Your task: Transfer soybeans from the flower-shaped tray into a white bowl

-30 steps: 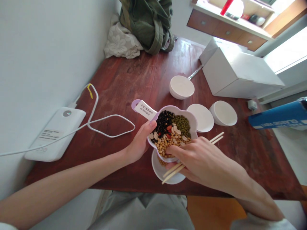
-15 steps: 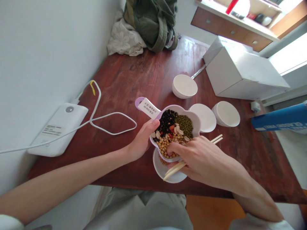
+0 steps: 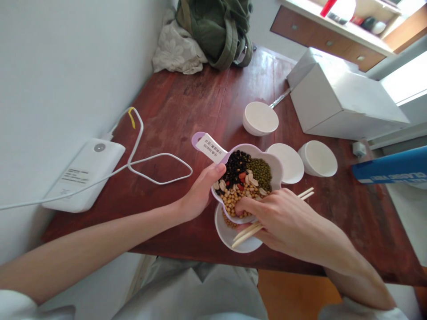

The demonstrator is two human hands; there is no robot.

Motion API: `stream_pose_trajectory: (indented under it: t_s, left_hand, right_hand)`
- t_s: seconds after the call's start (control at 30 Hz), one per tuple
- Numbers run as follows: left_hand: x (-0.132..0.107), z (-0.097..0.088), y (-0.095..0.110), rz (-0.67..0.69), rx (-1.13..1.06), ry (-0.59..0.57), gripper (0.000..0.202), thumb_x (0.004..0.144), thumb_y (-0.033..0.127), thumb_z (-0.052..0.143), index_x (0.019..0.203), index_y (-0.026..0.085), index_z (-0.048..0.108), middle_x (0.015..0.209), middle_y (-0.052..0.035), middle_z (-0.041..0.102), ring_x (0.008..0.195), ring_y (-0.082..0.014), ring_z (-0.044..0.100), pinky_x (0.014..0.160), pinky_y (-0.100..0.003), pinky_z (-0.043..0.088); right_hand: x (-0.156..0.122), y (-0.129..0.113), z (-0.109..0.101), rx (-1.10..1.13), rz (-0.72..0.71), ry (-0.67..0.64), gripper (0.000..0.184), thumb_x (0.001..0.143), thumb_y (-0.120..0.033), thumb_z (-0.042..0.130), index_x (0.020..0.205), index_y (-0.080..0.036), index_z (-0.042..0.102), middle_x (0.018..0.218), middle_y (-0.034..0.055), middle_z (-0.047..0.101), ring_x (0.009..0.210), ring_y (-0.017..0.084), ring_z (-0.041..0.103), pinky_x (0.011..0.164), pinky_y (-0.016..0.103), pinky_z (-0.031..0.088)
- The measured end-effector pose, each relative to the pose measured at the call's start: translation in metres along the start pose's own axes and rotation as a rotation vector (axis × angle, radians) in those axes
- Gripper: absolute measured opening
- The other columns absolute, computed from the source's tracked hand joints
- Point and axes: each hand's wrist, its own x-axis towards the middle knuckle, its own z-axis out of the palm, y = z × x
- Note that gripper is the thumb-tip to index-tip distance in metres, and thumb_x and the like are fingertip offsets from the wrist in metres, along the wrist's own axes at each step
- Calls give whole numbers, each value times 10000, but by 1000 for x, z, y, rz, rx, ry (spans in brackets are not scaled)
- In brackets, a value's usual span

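My left hand [image 3: 202, 191] grips the left side of a purple-rimmed, flower-shaped bowl [image 3: 274, 165], its thumb by the labelled handle [image 3: 210, 149]. Inside are black beans [image 3: 237, 163], green mung beans [image 3: 261, 172], yellow soybeans [image 3: 230, 199] and some peanuts [image 3: 248, 178]. My right hand [image 3: 280, 218] is closed at the bowl's near right side, its thumb down among the soybeans. A pair of wooden chopsticks [image 3: 248, 232] passes through that hand; its other fingers are mostly hidden. Partly under the flower-shaped bowl stands a white bowl [image 3: 242, 246] with some soybeans in it.
Three more white bowls, a far one [image 3: 260, 119], a middle one [image 3: 289, 164] and a right one [image 3: 318, 159], stand beyond. A power bank [image 3: 86, 173] with a white cable [image 3: 167, 154] lies left. White boxes [image 3: 333, 98], a blue package [image 3: 390, 165] and a green bag [image 3: 213, 31] surround the table [image 3: 187, 106].
The whole view has shifted slightly, so things appear a little farther right. Both hands keep nearly the same hold on the flower-shaped bowl and chopsticks.
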Motion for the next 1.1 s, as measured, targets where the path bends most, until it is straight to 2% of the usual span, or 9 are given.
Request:
stream_pose_trajectory:
  t_s: [0.17, 0.37, 0.6, 0.83, 1.1]
  left_hand:
    - [1, 1, 0, -5, -11, -9, 621, 957, 671, 763, 1361, 200, 798, 1350, -107, 820, 1389, -411, 683, 1208, -497, 505]
    - [1, 1, 1, 5, 1, -17, 617, 973, 673, 740, 1378, 209, 793, 1358, -106, 818, 1404, -414, 674, 1218, -509, 497]
    - [1, 0, 1, -1, 11, -12, 604, 972, 673, 744, 1349, 205, 809, 1348, -105, 822, 1400, -420, 678, 1199, -506, 516]
    - [0, 2, 2, -11, -24, 12, 616, 942, 666, 784, 1343, 199, 814, 1327, -110, 829, 1389, -425, 685, 1186, -504, 527]
    - [-1, 4, 3, -25, -30, 13, 620, 936, 666, 790, 1346, 201, 811, 1323, -110, 829, 1382, -423, 690, 1184, -506, 531]
  right_hand:
    - [-4, 1, 1, -27, 68, 0, 208, 997, -240, 700, 1205, -252, 692, 892, 28, 806, 724, 207, 692, 658, 358, 187]
    - [-3, 2, 2, -28, 14, 11, 267, 976, -202, 718, 1236, -262, 709, 875, 22, 806, 696, 192, 684, 653, 356, 189]
    - [-1, 3, 1, 49, -34, 37, 124, 1043, -277, 697, 1163, -262, 722, 845, 14, 789, 648, 156, 615, 639, 340, 206]
    - [-1, 4, 2, 48, -45, 42, 171, 1036, -225, 683, 1201, -254, 715, 848, 11, 790, 654, 150, 612, 640, 342, 199]
    - [0, 5, 1, 46, -28, 19, 54, 1039, -232, 667, 1088, -237, 689, 835, 18, 788, 653, 165, 612, 640, 353, 191]
